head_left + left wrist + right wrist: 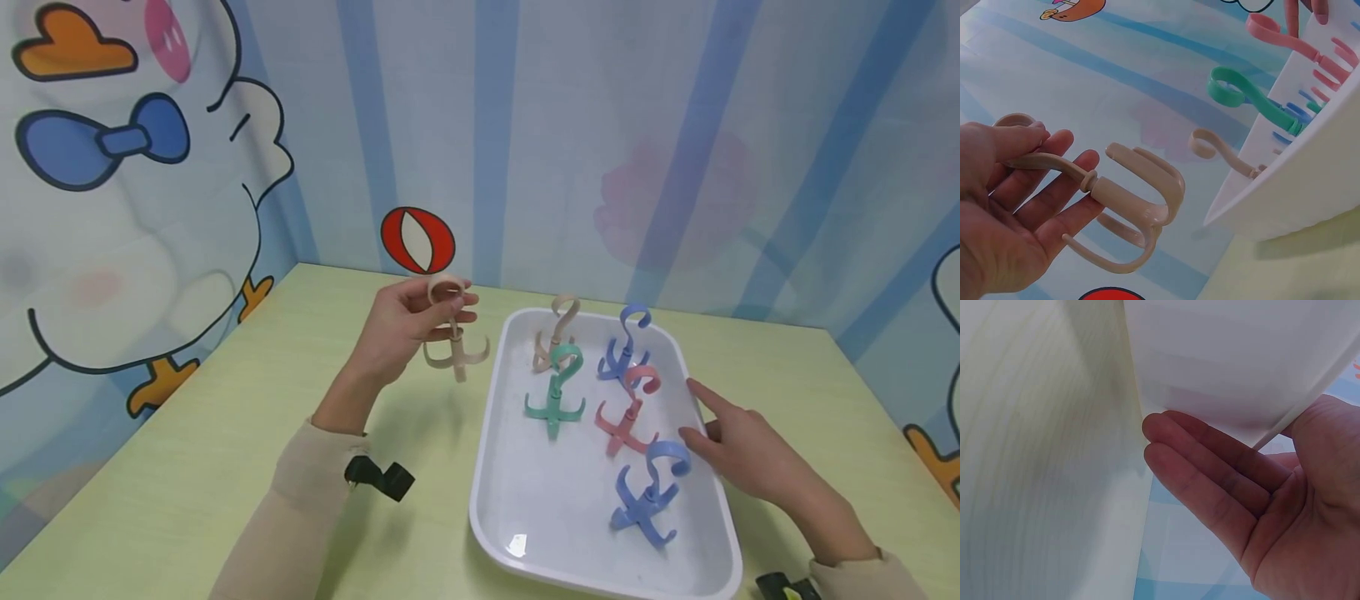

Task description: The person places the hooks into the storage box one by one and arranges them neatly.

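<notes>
My left hand holds a beige four-prong hanging hook off the left side of the white tray. The thumb presses the curved stem against the fingers, and the prongs hang below the hand. My right hand holds the tray's right rim, thumb over the edge and fingers along the outer wall. In the tray stand similar hooks: a beige hook, a green hook, a pink hook, a blue hook at the back and another blue hook nearer the front.
The tray stands on a pale green wood-grain table. Behind it hangs a blue-striped curtain printed with cartoon figures and a red ball. Black wrist straps sit at the sleeves.
</notes>
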Motion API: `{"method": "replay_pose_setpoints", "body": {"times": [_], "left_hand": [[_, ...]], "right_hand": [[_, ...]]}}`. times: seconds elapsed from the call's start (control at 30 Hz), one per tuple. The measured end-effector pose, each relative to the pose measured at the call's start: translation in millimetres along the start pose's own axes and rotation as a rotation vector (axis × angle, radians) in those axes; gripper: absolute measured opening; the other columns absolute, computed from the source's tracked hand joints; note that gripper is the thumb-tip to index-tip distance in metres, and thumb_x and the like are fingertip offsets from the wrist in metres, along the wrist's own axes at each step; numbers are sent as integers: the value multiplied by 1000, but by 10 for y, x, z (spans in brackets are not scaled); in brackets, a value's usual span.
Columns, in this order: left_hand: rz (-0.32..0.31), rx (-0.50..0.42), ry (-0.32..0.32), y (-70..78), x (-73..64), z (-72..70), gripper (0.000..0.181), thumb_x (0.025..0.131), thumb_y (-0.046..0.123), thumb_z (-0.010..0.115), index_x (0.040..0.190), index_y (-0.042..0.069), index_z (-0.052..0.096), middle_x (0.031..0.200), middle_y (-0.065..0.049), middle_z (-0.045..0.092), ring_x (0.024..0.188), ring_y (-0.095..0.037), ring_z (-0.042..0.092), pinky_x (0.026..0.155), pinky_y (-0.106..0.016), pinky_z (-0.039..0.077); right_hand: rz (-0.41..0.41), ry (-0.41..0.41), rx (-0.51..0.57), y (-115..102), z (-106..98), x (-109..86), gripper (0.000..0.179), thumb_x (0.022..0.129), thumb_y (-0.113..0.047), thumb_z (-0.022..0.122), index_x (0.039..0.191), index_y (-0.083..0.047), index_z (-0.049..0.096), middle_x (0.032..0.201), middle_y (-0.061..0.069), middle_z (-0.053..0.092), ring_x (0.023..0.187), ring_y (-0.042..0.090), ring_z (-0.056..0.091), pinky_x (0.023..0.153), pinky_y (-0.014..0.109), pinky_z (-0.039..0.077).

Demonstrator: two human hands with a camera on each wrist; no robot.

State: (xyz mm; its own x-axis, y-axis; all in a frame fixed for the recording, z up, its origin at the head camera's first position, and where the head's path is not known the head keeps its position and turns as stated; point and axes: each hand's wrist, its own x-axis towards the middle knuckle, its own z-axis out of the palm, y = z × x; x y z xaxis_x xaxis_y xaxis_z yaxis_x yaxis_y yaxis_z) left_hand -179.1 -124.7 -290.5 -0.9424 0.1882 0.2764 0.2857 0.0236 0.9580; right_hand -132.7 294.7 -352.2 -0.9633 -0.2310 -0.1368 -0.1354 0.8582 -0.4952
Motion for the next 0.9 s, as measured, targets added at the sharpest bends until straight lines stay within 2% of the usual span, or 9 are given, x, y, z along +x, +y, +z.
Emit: {"method": "replay_pose_setpoints", "body": {"times": [0.17,0.6,0.77,0.9], "left_hand": [[11,-2,-22,35,-22,63,28,103,7,67,130,-1,70,127,-27,73,99,-18,80,90,-42,65],[28,-38,-96,29,-46,178,31,102,2,65,132,-5,68,124,-24,75,96,-12,79,89,-42,65],[31,-26,-117,47,-65,228,30,102,2,65,131,-5,68,125,-27,74,100,-20,80,90,-44,65],[22,-20,-132,52,-77,268,31,103,3,65,132,-4,68,124,-23,75,103,-26,80,91,-45,64]], "right_hand": [[-2,6,2,-8,5,-2,84,105,-23,65,163,11,15,128,38,67,102,42,77,76,44,67],[6,0,-9,-25,0,0,85,105,-23,66,164,11,16,130,38,66,104,42,76,77,44,67],[9,4,-12,-30,0,-2,84,105,-23,66,164,11,16,131,38,65,105,43,76,78,44,67],[14,4,-9,-30,1,-5,84,105,-23,66,164,10,15,131,38,65,103,42,76,77,44,67]]}}
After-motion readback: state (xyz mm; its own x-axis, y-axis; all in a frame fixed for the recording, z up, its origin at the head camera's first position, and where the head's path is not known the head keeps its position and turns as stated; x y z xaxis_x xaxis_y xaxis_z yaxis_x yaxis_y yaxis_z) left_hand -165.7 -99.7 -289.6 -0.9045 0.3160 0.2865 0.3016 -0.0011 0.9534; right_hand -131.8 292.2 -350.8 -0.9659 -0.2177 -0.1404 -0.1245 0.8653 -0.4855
